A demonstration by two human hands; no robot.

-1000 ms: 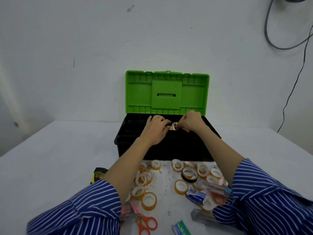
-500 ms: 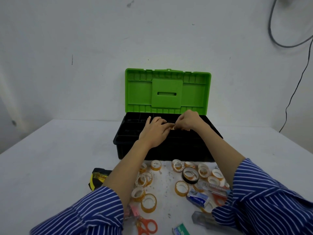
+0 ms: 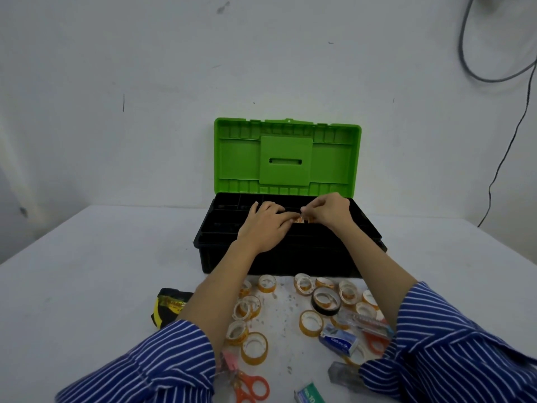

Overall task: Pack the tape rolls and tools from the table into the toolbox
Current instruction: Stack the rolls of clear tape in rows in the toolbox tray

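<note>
Both hands meet over the open toolbox [image 3: 279, 257]. The left hand [image 3: 266, 225] and right hand [image 3: 329, 210] pinch a small tape roll [image 3: 302, 219] between them.

Both hands meet over the open toolbox [image 3: 279, 257]: left hand [image 3: 266, 226] and right hand [image 3: 329, 209] pinch a small orange tape roll [image 3: 302, 219]; more rolls [image 3: 312, 322] lie on the table [image 3: 87, 271]

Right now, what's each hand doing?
Left hand: fingers on the tape roll; grip cannot be told.
Right hand: pinching that tape roll over the toolbox.
</note>
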